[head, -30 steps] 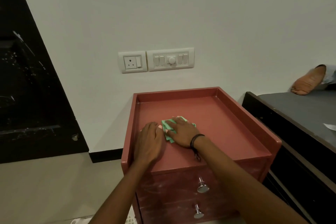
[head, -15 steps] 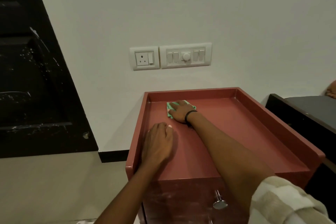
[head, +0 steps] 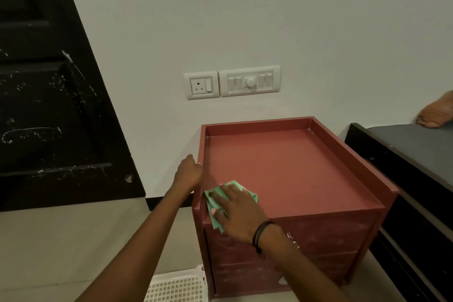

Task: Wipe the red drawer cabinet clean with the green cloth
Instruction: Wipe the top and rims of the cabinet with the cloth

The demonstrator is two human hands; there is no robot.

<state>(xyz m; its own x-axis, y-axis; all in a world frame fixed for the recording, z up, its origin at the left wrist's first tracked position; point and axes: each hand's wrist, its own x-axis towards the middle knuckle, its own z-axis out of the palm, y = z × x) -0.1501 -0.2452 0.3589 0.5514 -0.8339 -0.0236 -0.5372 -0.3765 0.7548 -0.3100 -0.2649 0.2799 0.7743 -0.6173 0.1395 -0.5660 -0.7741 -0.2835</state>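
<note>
Your right hand [head: 235, 211] lies flat with fingers spread, pressing the cloth [head: 221, 200] onto the cabinet [head: 289, 171] top, low and left of centre in the frame. Half a second ago that hand had the cloth up at the back left corner of the tray top; now it has pulled back to the front left corner, and a fold of cloth hangs over the front lip. Your left hand [head: 190, 174] has also shifted: it was resting flat on the top, and now it is curled around the outside of the left rim, fingers closed on the edge, steadying the cabinet.

So 1 stroke down the left side looks finished. The middle and right of the top show no cloth on them, and the drawer fronts below look streaked and dusty, so most of the job likely remains. A basket [head: 176, 287] sits on the floor at the bottom of the frame, just beside the cabinet's front left corner.
</note>
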